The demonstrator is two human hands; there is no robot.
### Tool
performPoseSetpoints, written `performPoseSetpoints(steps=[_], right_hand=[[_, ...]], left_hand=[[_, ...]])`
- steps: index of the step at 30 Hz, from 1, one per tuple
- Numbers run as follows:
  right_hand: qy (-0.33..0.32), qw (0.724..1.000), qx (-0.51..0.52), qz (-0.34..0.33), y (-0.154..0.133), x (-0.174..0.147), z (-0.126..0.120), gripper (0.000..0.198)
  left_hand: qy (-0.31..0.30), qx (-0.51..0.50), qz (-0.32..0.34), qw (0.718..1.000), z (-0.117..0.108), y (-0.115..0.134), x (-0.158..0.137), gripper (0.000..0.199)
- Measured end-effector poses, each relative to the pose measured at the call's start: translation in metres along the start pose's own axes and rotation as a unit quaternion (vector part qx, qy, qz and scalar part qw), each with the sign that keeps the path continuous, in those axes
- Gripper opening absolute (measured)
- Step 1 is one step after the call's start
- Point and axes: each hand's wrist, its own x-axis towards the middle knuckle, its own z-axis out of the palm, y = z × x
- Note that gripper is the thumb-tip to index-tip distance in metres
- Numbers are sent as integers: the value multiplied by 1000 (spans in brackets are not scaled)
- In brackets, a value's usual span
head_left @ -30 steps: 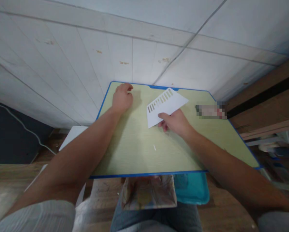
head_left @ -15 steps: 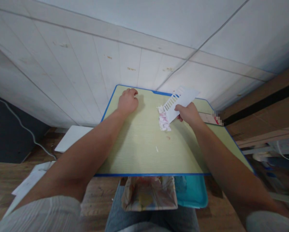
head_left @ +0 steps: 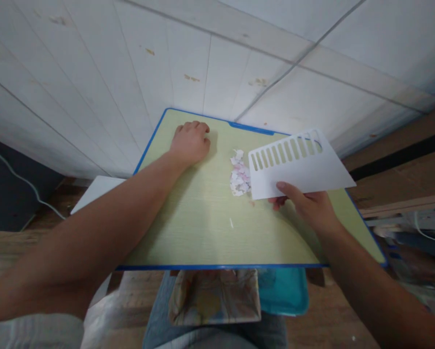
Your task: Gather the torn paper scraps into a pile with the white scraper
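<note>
My right hand (head_left: 308,206) pinches the lower edge of a white paper card (head_left: 300,172), thumb on top and fingers beneath. The card has a row of long slots cut along its far side and is held over the right part of the table. Just beyond its left end, a small heap of torn paper scraps (head_left: 240,175), white and pinkish, lies on the table (head_left: 199,223). My left hand (head_left: 191,141) rests on the tabletop toward the back left, fingers loosely bent and nothing visible in it.
The pale yellow-green table has a blue rim and stands against a white panelled wall (head_left: 188,53). A thin paper strip (head_left: 231,223) lies near the front. Below the front edge are a paper-lined box (head_left: 217,305) and a turquoise tray (head_left: 286,293). Cardboard (head_left: 406,169) stands at the right.
My right hand has drawn the card to the right and toward me, turning it so the slotted side faces the wall. The scraps now lie apart in plain view. My left hand stays on the table.
</note>
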Motion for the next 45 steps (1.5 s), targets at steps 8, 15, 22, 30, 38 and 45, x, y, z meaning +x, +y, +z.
performPoseSetpoints(steps=[8, 15, 22, 30, 38, 45], right_hand=[[50, 998, 5, 39, 19, -26, 10, 49], [41, 998, -1, 55, 17, -27, 9, 39], [44, 997, -28, 60, 2, -74, 13, 44], [-60, 997, -14, 54, -9, -112, 25, 56], [-5, 997, 20, 68, -9, -105, 32, 56], [-78, 994, 16, 77, -7, -108, 26, 55]], left_hand=[[-10, -6, -4, 1000, 3, -6, 4, 41], [3, -35, -11, 999, 6, -8, 7, 36], [-11, -50, -22, 998, 7, -7, 9, 22], [-32, -54, -45, 997, -1, 3, 6, 13], [-20, -77, -31, 996, 3, 0, 8, 17], [-32, -61, -45, 997, -3, 9, 7, 21]])
